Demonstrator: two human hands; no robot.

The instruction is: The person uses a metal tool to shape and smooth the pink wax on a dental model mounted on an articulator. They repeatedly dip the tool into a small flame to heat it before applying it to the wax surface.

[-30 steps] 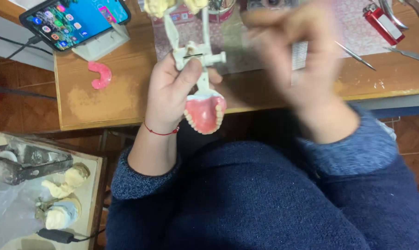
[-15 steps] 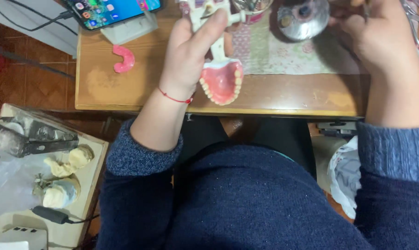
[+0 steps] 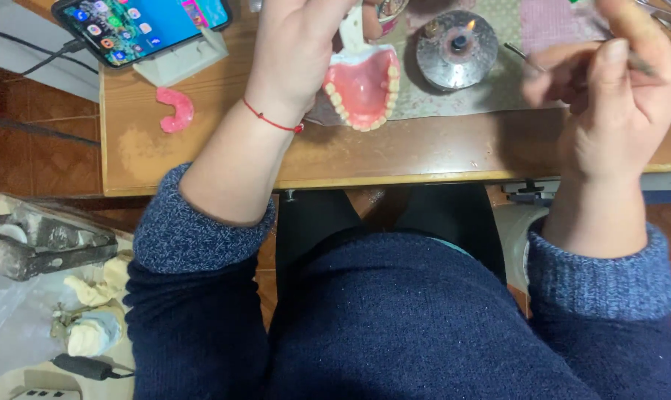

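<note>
Looks like a small dental lab at home: denture [image 3: 361,89] with pink gums, spirit burner [image 3: 456,43] lit on the wooden desk [image 3: 365,152], plaster casts [image 3: 91,311] nearby, tiled floor [image 3: 32,141].

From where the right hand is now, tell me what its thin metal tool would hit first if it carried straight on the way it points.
The right hand holds a thin metal tool aimed left. Carried straight on, it would probably meet the small round metal burner and its flame first, though depth is hard to judge. The denture model in the left hand lies beyond.
</note>
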